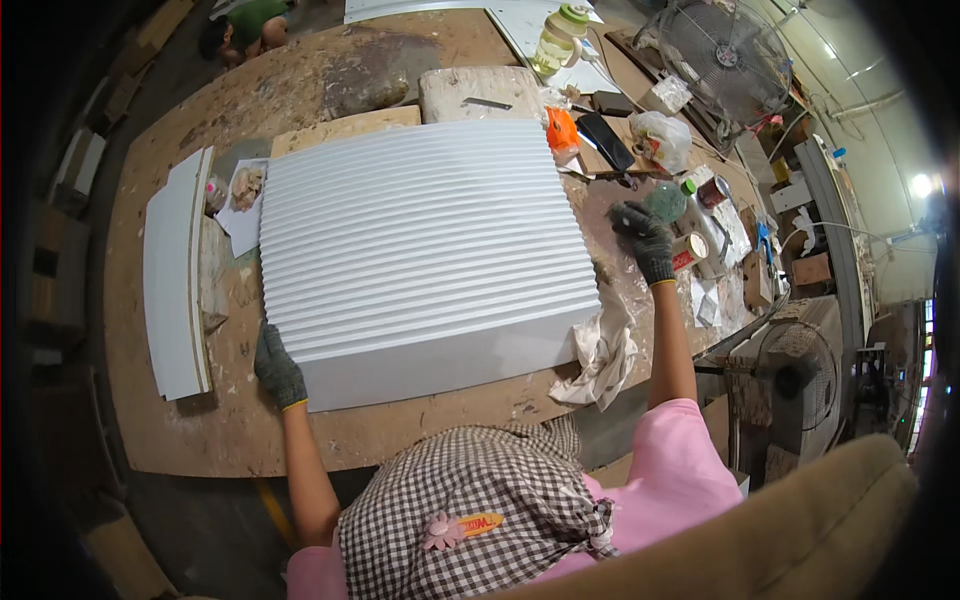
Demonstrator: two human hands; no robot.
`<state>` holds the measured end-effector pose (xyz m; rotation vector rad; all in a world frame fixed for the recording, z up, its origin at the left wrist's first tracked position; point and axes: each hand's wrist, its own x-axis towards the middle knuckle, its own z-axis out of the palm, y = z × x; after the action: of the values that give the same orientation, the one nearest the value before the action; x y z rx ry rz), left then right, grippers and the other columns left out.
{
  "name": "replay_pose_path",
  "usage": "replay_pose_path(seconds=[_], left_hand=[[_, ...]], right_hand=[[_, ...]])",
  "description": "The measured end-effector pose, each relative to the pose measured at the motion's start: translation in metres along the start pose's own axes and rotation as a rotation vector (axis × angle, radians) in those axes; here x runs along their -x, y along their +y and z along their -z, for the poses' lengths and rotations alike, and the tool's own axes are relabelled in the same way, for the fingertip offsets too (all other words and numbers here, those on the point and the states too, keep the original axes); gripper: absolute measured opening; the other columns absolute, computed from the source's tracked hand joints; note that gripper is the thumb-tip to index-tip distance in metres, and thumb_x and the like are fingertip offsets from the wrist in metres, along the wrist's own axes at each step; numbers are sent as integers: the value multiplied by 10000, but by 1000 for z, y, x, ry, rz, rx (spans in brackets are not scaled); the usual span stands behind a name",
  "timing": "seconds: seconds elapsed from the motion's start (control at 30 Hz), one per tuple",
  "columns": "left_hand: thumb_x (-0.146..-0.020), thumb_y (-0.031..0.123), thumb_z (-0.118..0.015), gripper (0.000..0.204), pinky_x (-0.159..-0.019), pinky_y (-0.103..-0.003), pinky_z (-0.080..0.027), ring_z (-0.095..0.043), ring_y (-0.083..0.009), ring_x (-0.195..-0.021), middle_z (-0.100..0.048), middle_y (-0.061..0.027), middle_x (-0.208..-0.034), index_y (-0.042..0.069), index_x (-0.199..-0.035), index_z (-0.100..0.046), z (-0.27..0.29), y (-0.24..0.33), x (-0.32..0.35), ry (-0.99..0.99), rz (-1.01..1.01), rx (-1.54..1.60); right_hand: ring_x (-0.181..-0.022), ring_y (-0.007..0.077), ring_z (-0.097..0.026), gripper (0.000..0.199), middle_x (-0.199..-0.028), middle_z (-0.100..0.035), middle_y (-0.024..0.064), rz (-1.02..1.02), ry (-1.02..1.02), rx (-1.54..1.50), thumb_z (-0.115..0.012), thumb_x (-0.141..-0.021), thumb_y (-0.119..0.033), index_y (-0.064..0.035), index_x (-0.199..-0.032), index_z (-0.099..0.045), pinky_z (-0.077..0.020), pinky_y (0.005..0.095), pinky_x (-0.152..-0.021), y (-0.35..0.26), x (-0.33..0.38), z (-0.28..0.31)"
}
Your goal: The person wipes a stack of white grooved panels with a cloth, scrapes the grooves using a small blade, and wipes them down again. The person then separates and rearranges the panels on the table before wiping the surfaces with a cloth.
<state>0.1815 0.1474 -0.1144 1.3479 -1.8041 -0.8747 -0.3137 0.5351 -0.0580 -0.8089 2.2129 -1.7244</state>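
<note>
A large white panel [420, 235] with a ribbed top and a plain grey-white front side lies on the worktable [225, 440]. My left hand [279, 370], in a dark grey knit glove, rests against the panel's near left corner, fingers stretched along its edge. To the right of the panel, my gloved right hand [648, 243] is over the table with its fingers curled. Something dark shows at the fingertips, too unclear to name. Close beside it are a round greenish glass-like object [667, 202] and a white-and-red tub [689, 250].
A crumpled white cloth [603, 350] lies at the panel's near right corner. White boards [172, 280] stand left. Behind are a black phone [606, 142], an orange packet [562, 130], a plastic bag [662, 140], a green-lidded bottle [560, 40] and a fan [725, 55]. Another person [245, 28] bends far left.
</note>
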Motion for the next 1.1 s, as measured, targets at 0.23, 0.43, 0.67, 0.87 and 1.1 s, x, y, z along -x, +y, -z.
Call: replay_pose_path(seconds=[0.23, 0.43, 0.67, 0.87, 1.1], left_hand=[[-972, 272, -471, 423, -944, -342, -446, -614, -272, -1076, -644, -192, -1175, -74, -1185, -590, -3, -11, -2, 15, -31, 21], [-978, 237, -460, 397, -958, -337, -433, -604, -243, -1065, -647, -169, -1176, -71, -1192, -591, -1, -21, -1, 17, -34, 5], [-968, 262, -492, 411, -933, -323, -452, -624, -243, -1050, -654, -183, -1160, -73, -1182, -595, -4, -8, -1, 37, -12, 11], [-973, 272, -483, 416, -943, -326, -445, -618, -253, -1060, -651, -184, -1165, -72, -1178, -598, 2, -13, 0, 23, -37, -10], [-970, 233, -469, 397, -943, -332, -437, -603, -240, -1046, -652, -165, -1159, -77, -1183, -599, 2, -5, 1, 6, 0, -10]], right_hand=[[-948, 270, -584, 218, -1031, -652, 26, 676, -311, 681, -701, -771, -190, -186, -988, -721, -460, 371, -871, -36, -59, -131], [-994, 261, -605, 272, -1063, -665, 57, 675, -229, 595, -752, -703, -108, -172, -967, -738, -480, 356, -877, -8, -61, -80], [-865, 231, -607, 142, -928, -667, 22, 681, -407, 455, -712, -772, -138, -184, -905, -728, -461, 343, -836, -40, -64, -141], [-926, 247, -586, 124, -980, -654, 17, 896, -317, 509, -690, -781, -183, -187, -905, -704, -444, 362, -888, -58, -43, -233], [-1007, 235, -618, 296, -1045, -671, 80, 459, -158, 736, -728, -757, -25, -83, -1046, -703, -493, 363, -892, 5, -50, -14]])
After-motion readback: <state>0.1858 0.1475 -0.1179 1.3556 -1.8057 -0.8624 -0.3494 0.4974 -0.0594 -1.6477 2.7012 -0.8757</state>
